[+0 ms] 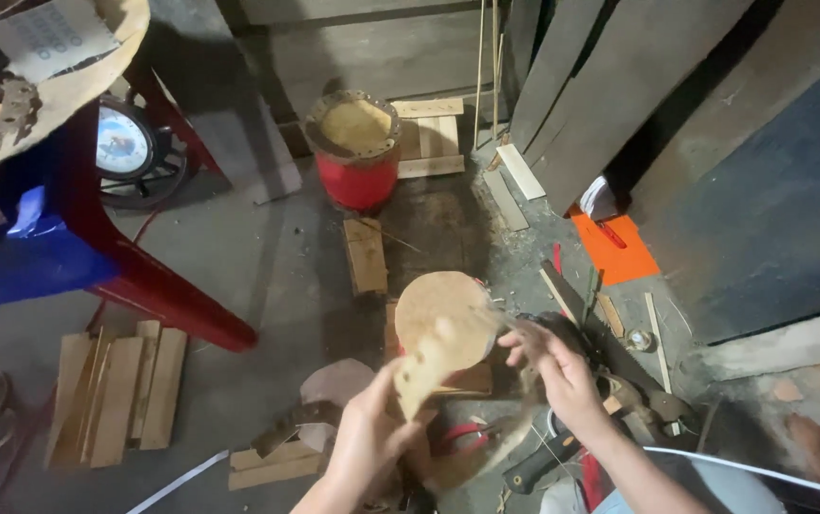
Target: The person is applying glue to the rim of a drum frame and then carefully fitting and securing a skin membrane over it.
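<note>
Gripping one round hide disc [440, 328], two hands [372, 428] [557, 366] hover near one red drum [357, 152].

hands: 2 [367, 443] [553, 366] | hide discs: 1 [438, 328] | red drums: 1 [356, 152] | clocks: 1 [124, 145] | orange sheets: 1 [614, 249]

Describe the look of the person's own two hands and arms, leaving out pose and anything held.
Both arms are bare from the forearm down: no sleeves, gloves, watch or rings can be made out. The left hand and right hand are motion-blurred, so fine detail is lost. Grey cloth shows below the right forearm.
</note>
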